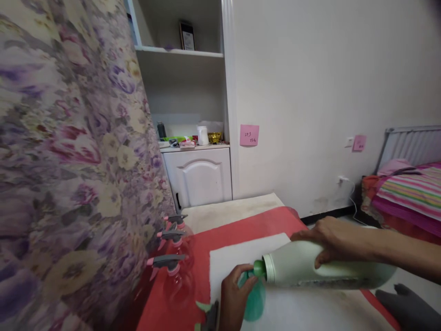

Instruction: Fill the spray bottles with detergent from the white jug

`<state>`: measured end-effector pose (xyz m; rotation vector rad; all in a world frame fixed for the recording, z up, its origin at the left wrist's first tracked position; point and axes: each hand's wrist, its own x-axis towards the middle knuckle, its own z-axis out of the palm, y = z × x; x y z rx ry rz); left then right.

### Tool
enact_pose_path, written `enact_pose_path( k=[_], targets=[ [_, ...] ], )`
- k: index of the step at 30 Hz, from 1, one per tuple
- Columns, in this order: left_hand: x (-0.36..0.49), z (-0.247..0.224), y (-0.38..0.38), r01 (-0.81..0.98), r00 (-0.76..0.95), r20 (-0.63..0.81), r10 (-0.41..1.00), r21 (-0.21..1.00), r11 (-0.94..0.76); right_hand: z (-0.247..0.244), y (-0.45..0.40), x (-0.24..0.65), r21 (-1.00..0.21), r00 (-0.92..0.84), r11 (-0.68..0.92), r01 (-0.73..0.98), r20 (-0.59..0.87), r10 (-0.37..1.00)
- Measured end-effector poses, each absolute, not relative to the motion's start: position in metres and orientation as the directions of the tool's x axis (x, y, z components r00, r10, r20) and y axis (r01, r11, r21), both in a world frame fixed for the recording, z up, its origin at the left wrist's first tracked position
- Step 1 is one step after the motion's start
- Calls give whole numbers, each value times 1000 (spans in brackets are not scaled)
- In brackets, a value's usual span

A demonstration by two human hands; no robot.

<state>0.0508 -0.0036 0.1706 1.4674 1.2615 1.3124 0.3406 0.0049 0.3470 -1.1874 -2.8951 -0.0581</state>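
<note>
My right hand (327,241) grips a large pale green jug (296,264), which lies tipped almost level with its mouth to the left. The jug's green spout (259,268) meets the top of a small translucent teal bottle (255,301) standing on the white sheet. Around the neck of that bottle, the fingers of my left hand (237,287) are closed. Beside my left wrist is a dark and light green trigger spray head (208,315), partly cut off by the frame. Whether liquid is flowing cannot be made out.
Clear spray bottles (177,285) with grey and pink triggers line the table's left side. A white sheet (220,262) lies over a red cover (241,225). A floral curtain (86,161) hangs at left; a cabinet (203,179) and bed (409,184) stand beyond.
</note>
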Motion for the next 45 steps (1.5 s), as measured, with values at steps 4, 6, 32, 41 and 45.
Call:
enact_pose_path(
  k=[4, 6, 32, 41, 45],
  targets=[
    [52, 171, -3, 170, -24, 228, 973, 960, -220, 343, 8, 344, 55, -718, 716, 696, 34, 695],
    [52, 171, -4, 179, -20, 225, 974, 960, -218, 343, 9, 344, 59, -722, 720, 691, 32, 691],
    [55, 176, -8, 181, -12, 225, 974, 959, -219, 357, 2, 339, 28, -704, 705, 708, -46, 709],
    [57, 177, -8, 171, -7, 243, 970, 956, -238, 363, -1, 337, -17, -701, 702, 712, -73, 709],
    [55, 178, -9, 183, 6, 250, 968, 952, -247, 364, -3, 334, 19, -690, 693, 720, -82, 719]
  ],
)
